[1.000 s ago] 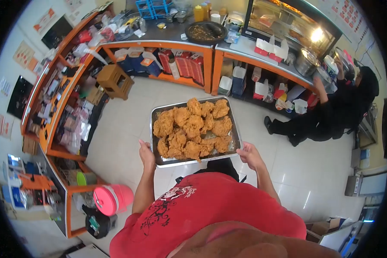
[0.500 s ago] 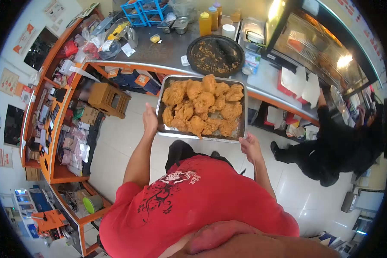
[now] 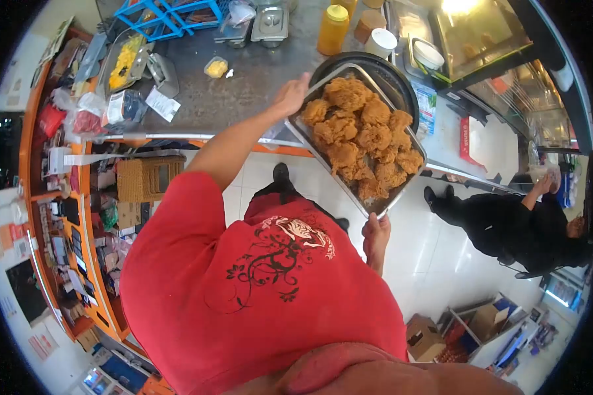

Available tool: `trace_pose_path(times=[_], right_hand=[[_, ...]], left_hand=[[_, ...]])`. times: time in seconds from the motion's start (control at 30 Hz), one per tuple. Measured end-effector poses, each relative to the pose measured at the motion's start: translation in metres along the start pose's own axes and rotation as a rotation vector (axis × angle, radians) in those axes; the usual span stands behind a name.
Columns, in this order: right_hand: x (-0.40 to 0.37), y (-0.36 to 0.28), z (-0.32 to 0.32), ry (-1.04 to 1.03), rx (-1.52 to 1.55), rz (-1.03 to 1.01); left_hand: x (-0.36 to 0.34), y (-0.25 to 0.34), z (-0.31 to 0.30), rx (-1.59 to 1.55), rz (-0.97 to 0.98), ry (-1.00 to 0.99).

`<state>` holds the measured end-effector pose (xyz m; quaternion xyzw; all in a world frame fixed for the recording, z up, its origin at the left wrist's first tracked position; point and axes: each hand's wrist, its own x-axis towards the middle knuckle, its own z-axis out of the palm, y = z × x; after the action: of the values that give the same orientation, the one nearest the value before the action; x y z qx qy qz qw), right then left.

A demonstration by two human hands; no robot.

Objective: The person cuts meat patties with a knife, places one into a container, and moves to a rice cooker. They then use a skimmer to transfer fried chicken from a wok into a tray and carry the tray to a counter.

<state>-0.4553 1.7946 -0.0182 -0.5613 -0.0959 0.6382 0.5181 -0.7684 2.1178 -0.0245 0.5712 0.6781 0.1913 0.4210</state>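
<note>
A rectangular metal tray [image 3: 377, 208] piled with fried chicken pieces [image 3: 374, 136] is held between my two hands. My left hand [image 3: 292, 96] grips its far left edge, close to the counter. At the near corner my right hand [image 3: 377, 234] is closed on the rim, thumb on top. The tray sits at a slant and overlaps a round black pan [image 3: 402, 87] on the counter, hiding most of that pan.
On the steel counter [image 3: 197, 85] stand a yellow squeeze bottle [image 3: 333, 30], a white tub [image 3: 381, 43], a small cup of yellow food [image 3: 215, 67] and a blue rack [image 3: 171, 20]. A lit display case [image 3: 501, 99] is at right. A person in black [image 3: 507, 227] stands right.
The tray has turned clockwise and moved right, now overlapping the black pan. My left hand has reached forward and right. The counter appears closer, and the person at right has shifted.
</note>
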Motion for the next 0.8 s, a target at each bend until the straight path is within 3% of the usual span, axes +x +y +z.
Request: trace_pose_path(times=[0.03, 0.17, 0.23, 0.43, 0.57, 0.63, 0.7, 0.8], right_hand=[[-0.001, -0.001, 0.027, 0.057, -0.010, 0.002], [0.010, 0.022, 0.066, 0.147, -0.012, -0.054], [0.009, 0.029, 0.080, 0.191, 0.000, -0.052], [0.032, 0.046, 0.104, 0.255, -0.050, -0.072], [0.036, 0.037, 0.119, 0.254, -0.104, -0.062], [0.038, 0.031, 0.128, 0.243, -0.135, -0.050], [0.037, 0.026, 0.123, 0.225, -0.186, -0.009], [0.038, 0.024, 0.086, 0.166, -0.444, 0.088]], left_hand=[[0.023, 0.005, -0.010, 0.034, -0.027, -0.108], [0.090, 0.001, -0.002, 0.075, 0.123, -0.142], [0.101, 0.002, 0.005, 0.073, 0.211, -0.098], [0.127, -0.010, -0.008, 0.104, 0.237, -0.182], [0.121, -0.017, -0.028, 0.032, 0.296, -0.098], [0.124, -0.046, -0.031, 0.016, 0.363, 0.050], [0.093, -0.038, -0.052, -0.116, 0.248, 0.103], [0.079, -0.087, -0.064, -0.148, 0.257, 0.157]])
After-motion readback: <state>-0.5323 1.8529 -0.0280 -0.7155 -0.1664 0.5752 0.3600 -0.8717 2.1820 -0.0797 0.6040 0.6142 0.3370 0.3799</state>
